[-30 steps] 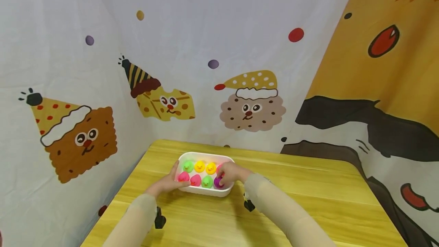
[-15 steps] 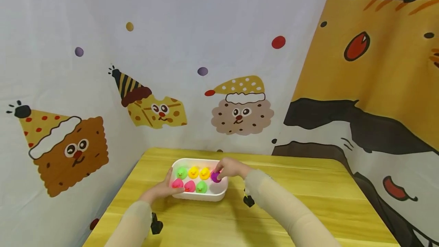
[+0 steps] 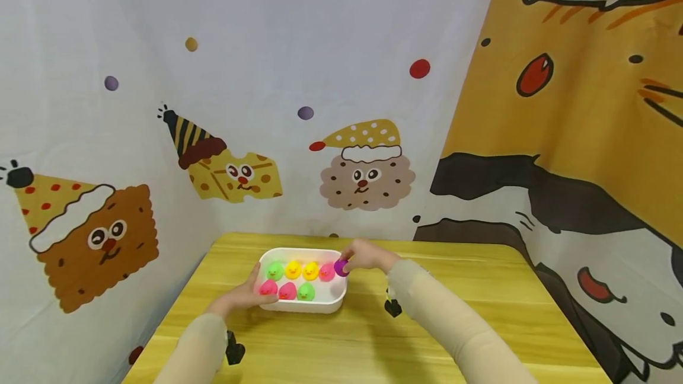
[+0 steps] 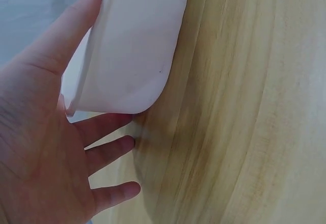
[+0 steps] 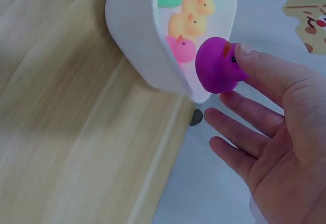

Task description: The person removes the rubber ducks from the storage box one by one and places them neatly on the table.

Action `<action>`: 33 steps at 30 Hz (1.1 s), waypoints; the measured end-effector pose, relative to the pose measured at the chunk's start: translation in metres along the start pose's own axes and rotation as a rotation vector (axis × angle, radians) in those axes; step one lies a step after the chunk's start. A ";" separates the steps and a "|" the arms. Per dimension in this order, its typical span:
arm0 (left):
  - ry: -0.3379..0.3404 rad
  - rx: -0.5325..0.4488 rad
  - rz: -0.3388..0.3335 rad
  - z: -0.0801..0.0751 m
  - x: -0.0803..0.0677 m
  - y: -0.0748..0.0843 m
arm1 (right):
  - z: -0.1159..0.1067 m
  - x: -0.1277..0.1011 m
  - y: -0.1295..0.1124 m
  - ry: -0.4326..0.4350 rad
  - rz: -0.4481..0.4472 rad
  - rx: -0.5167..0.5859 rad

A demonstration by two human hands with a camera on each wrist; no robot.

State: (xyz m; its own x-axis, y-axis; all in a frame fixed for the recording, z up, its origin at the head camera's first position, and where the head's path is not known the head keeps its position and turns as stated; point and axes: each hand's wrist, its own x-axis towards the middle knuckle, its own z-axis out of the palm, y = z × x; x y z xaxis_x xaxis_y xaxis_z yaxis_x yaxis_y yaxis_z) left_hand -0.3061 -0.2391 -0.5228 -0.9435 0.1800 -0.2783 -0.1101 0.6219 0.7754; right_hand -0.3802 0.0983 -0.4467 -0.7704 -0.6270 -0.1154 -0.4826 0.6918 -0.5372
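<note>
Between right thumb and forefinger, my right hand point(image 3: 368, 255) pinches a purple rubber duck point(image 5: 216, 65). It is raised at the right end of a white plastic tub point(image 3: 301, 307), near the rim. Several other toy ducks sit inside in two rows: a green duck point(image 3: 306, 291), a yellow duck point(image 3: 293, 269) and a pink duck point(image 3: 326, 272) among them. My left hand point(image 3: 238, 296) rests against the tub's left end. In the left wrist view its thumb lies straight along the rim, while the other fingers spread past the corner.
The tub stands on a wooden table point(image 3: 437, 313), toward its far edge. Behind hangs a white cloth point(image 3: 256, 34) printed with cartoon figures. Black wrist-worn devices, such as the left one point(image 3: 235, 348), sit at both sleeves.
My right hand has lifted the purple duck from the front right of the tub and carried it up and back to the right rim. My left hand stays at the tub.
</note>
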 end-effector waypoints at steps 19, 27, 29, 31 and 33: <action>-0.073 -0.050 0.024 -0.001 0.012 -0.010 | -0.009 -0.039 0.053 0.198 -0.005 0.108; -0.056 -0.094 -0.012 -0.001 0.022 -0.023 | -0.001 -0.043 0.072 0.316 0.017 0.103; -0.054 -0.087 -0.018 0.000 0.021 -0.023 | 0.003 -0.044 0.077 0.328 0.012 0.107; -0.053 -0.075 -0.007 0.000 0.019 -0.021 | 0.008 -0.045 0.083 0.340 0.018 0.114; -0.053 -0.064 0.004 0.001 0.017 -0.017 | 0.012 -0.046 0.089 0.345 0.033 0.125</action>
State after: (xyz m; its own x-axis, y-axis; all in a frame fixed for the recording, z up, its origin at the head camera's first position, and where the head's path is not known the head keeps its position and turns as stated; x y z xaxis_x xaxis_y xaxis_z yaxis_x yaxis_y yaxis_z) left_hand -0.3200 -0.2459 -0.5418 -0.9262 0.2240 -0.3033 -0.1271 0.5716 0.8106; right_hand -0.3824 0.1841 -0.4993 -0.8900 -0.4330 0.1429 -0.4173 0.6471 -0.6381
